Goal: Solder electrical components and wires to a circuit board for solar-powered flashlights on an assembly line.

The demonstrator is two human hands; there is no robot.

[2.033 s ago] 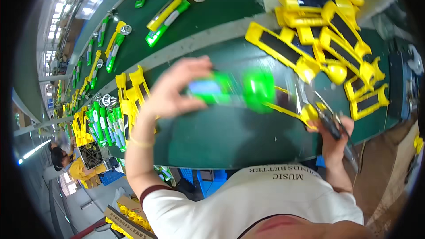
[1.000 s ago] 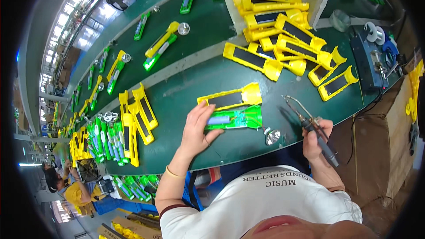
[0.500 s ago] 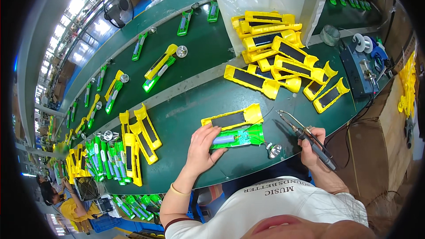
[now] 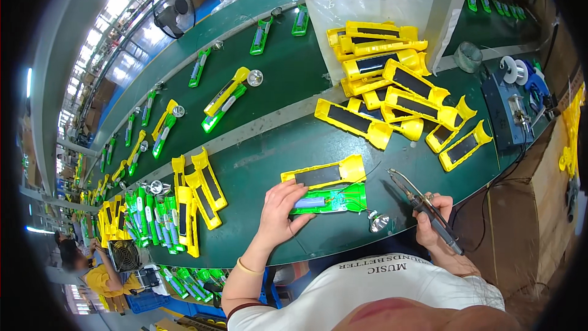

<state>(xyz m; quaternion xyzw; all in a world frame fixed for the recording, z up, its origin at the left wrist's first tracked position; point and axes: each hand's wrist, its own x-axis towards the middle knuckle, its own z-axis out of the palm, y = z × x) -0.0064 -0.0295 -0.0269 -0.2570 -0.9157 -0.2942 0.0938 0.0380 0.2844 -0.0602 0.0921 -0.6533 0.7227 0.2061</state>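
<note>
On the green bench, my left hand (image 4: pixel 283 213) grips the left end of a green flashlight half-shell (image 4: pixel 334 208), thumb on its near edge and fingers over the top. A blue cylindrical battery (image 4: pixel 311 202) lies in that shell, and thin wires run to a round silver lamp reflector (image 4: pixel 379 222) beside its right end. Against the shell's far side lies a yellow casing half (image 4: pixel 321 175) with a dark panel; my left fingertips reach its edge. My right hand (image 4: pixel 434 216) is closed around a soldering iron (image 4: pixel 433 220) with a thin curved tube, its tip in the air right of the casing.
Yellow casings (image 4: pixel 401 89) are piled beyond my hands. More yellow casings (image 4: pixel 205 193) and green shells (image 4: pixel 150 214) lie to the left. A blue soldering station (image 4: pixel 506 110) with a solder spool (image 4: pixel 514 70) stands right. Flashlight parts line the conveyor (image 4: pixel 184 107); a co-worker (image 4: pixel 101 276) sits far left.
The soldering iron's tip has dropped a little toward me. The casing and green shell have turned slightly, their right ends coming nearer. My left hand keeps its grip; the whole view has shifted slightly.
</note>
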